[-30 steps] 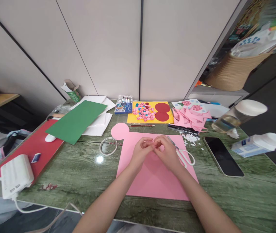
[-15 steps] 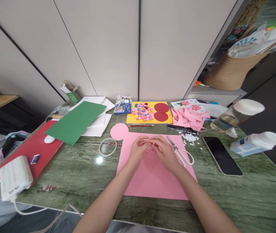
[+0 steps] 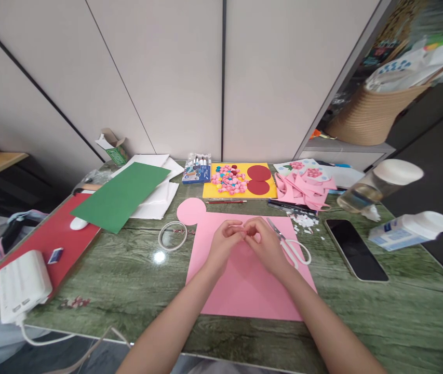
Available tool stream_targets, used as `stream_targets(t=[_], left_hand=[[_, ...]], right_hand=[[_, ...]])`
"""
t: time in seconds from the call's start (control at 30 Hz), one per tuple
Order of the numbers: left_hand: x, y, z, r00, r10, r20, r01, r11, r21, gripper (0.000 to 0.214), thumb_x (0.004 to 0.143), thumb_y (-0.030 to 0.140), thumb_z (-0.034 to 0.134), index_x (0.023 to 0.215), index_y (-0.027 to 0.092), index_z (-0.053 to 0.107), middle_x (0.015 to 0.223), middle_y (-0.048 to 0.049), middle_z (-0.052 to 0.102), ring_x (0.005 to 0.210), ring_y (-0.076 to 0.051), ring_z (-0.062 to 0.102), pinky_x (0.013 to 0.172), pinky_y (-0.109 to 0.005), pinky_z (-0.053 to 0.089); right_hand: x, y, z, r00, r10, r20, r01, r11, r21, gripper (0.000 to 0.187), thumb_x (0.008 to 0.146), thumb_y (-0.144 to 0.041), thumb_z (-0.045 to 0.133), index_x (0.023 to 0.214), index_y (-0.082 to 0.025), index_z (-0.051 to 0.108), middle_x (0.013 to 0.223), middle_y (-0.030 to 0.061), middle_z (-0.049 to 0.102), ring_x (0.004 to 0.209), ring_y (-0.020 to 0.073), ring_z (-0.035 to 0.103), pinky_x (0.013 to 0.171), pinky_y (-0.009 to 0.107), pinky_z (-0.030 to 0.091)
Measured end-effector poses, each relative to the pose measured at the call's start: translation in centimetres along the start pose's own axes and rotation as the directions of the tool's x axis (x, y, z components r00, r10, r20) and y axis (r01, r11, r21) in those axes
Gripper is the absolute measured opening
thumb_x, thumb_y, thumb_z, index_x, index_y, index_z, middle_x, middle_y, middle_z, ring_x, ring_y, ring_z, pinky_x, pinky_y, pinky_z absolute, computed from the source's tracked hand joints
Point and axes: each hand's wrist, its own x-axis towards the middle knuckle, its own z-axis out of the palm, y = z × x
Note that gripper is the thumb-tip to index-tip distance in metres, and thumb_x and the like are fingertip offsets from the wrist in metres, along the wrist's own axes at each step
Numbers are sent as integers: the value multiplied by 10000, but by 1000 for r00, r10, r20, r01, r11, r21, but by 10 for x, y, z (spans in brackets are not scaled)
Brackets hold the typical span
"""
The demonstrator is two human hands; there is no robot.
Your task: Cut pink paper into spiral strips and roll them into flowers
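Observation:
My left hand (image 3: 227,240) and my right hand (image 3: 262,241) meet over a pink sheet of paper (image 3: 244,291), with their fingertips pinched together. Whatever sits between the fingers is small and hidden; a hint of pink shows there. White-handled scissors (image 3: 289,246) lie just right of my right hand, partly on the sheet. A pink paper circle (image 3: 191,211) and a roll of tape (image 3: 161,241) lie to the left of my hands. Beyond them, small pink, blue and yellow balls (image 3: 231,183) are heaped on a yellow sheet (image 3: 240,195) beside two dark red circles (image 3: 259,173).
Pink paper scraps (image 3: 303,188), white bits (image 3: 303,219) and a phone (image 3: 357,250) lie to the right, near a lidded bottle (image 3: 379,184) and a white container (image 3: 412,231). On the left are a green sheet (image 3: 122,195), a red sheet (image 3: 30,234) and a corded white power bank (image 3: 24,285).
My fingers have shifted slightly against each other, the right hand's fingers curling in more. Both hands stay over the pink sheet, and the objects around them have not moved.

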Motion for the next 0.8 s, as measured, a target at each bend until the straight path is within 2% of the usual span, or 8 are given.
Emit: stream_targets(t=[0.17, 0.27, 0.47, 0.63, 0.8], left_hand=[[2, 0, -3, 1000, 11, -5, -11, 1000, -4, 275, 652, 161, 670, 916, 174, 597, 740, -7, 669, 708, -132, 610, 742, -275, 429], [2, 1, -5, 1000, 16, -13, -16, 1000, -6, 272, 659, 150, 657, 922, 176, 594, 744, -3, 670, 717, -121, 607, 751, -262, 425], [1, 2, -5, 1000, 9, 4, -9, 1000, -2, 268, 665, 144, 639, 925, 181, 585, 759, -7, 669, 713, -121, 605, 706, -247, 428], [1, 1, -5, 1000, -5, 22, 5, 1000, 15, 266, 681, 159, 629, 942, 185, 579, 767, -13, 665, 681, -130, 606, 653, -249, 429], [0, -1, -3, 999, -15, 43, 15, 1000, 17, 256, 687, 165, 633, 937, 182, 582, 752, -19, 666, 727, -149, 617, 667, -257, 432]], right_hand=[[0, -1, -1, 1000, 4, 12, -4, 1000, 1, 68, 829, -165, 543, 851, -227, 562, 889, 23, 581, 696, 154, 559, 662, 300, 472], [0, -2, -2, 999, -12, 36, 12, 1000, 4, 139, 850, -166, 524, 930, -242, 609, 954, 35, 594, 710, 150, 575, 698, 315, 491], [0, 1, -1, 996, -52, 69, 52, 999, 1, 233, 874, -166, 491, 978, -285, 661, 1016, 44, 602, 925, 188, 601, 791, 345, 505], [0, 1, 0, 999, -43, -1, 43, 999, -22, 152, 856, -190, 535, 915, -253, 660, 977, 51, 585, 893, 191, 593, 769, 337, 508], [0, -2, 1, 999, -25, -39, 23, 999, -30, 81, 809, -150, 563, 797, -223, 597, 902, 28, 571, 784, 164, 574, 699, 300, 494]])
